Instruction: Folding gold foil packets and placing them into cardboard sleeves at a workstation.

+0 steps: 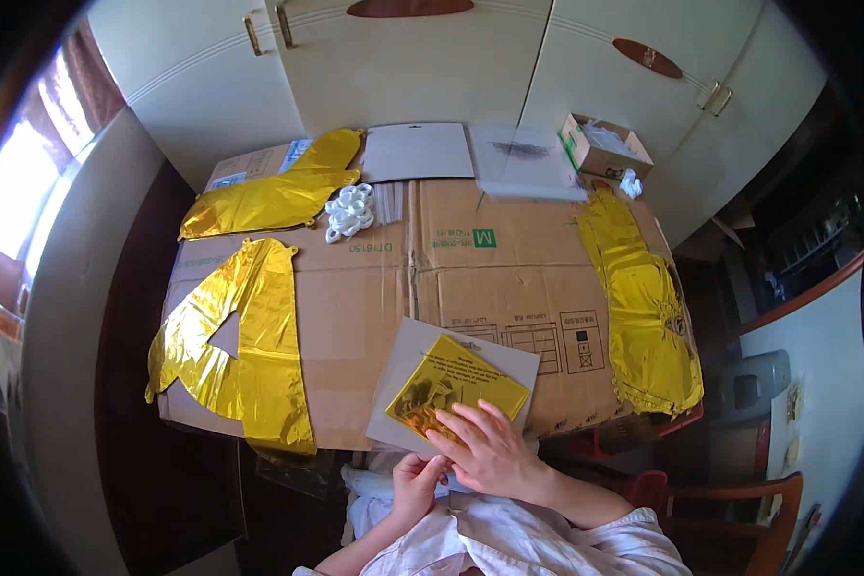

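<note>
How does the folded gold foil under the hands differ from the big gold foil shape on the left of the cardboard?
The folded gold foil is small and square, on grey card, under the right hand. The big gold foil shape is spread flat, untouched, and overhangs the cardboard. Both are shiny gold.

Bright window (19,187) glare at left; dark, bowed fisheye rim
</note>
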A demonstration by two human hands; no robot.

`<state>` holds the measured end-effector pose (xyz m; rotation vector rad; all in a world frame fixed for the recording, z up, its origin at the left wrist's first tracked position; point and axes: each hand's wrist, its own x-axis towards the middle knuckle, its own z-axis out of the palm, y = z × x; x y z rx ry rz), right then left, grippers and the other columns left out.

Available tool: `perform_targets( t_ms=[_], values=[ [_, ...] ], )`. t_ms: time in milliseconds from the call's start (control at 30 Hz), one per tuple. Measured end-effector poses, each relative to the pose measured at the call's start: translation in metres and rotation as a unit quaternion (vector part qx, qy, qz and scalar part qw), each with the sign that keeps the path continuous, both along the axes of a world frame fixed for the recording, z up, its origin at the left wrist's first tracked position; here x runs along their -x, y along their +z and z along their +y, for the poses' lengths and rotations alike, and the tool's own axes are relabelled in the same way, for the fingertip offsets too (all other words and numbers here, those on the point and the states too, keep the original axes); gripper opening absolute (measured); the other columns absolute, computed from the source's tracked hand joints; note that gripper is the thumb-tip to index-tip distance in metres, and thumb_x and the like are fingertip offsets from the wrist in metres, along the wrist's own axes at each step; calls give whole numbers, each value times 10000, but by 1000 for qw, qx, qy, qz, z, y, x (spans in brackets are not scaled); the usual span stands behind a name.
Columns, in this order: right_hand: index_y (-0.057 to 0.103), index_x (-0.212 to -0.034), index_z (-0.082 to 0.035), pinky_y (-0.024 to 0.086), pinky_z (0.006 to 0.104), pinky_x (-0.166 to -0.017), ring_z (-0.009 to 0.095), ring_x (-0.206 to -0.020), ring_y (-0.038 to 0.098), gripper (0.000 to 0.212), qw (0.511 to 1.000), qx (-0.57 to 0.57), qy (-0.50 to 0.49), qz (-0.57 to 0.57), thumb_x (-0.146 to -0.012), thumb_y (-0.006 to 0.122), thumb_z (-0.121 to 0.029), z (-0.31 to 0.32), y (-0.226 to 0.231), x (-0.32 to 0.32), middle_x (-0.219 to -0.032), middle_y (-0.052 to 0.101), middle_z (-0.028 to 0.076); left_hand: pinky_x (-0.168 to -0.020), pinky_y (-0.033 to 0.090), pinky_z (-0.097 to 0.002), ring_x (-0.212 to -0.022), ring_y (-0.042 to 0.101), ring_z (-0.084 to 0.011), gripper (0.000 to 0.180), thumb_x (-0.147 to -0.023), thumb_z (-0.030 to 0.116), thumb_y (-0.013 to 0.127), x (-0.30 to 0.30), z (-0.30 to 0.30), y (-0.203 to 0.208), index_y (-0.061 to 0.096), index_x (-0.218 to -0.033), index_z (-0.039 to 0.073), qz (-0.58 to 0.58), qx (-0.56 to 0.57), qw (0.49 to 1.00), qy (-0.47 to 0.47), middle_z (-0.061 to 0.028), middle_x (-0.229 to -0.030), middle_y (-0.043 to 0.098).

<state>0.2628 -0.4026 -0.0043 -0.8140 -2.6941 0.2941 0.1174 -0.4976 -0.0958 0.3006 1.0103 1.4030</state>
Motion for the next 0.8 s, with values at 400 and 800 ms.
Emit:
perform_targets(
  t_ms=[400,800],
  values=[
    [558,-1320,-171,307,600,-1088,287,-1279,454,559,997,-68,-35,21,-804,700,-332,1,-15,2,-1395,466,87,-670,543,-276,-709,648,-156,123,-941,64,640,5,0,-15,665,-955,-55,19,-50,997,-54,-129,-853,705],
    [561,-1310,-140,310,618,-1080,284,-1287,451,516,997,-59,-42,24,-842,663,-333,3,-15,7,-1391,471,81,-730,563,-286,-784,674,-171,201,-993,93,559,6,1,4,671,-997,-74,88,-19,992,-91,-136,-894,708]
  ],
)
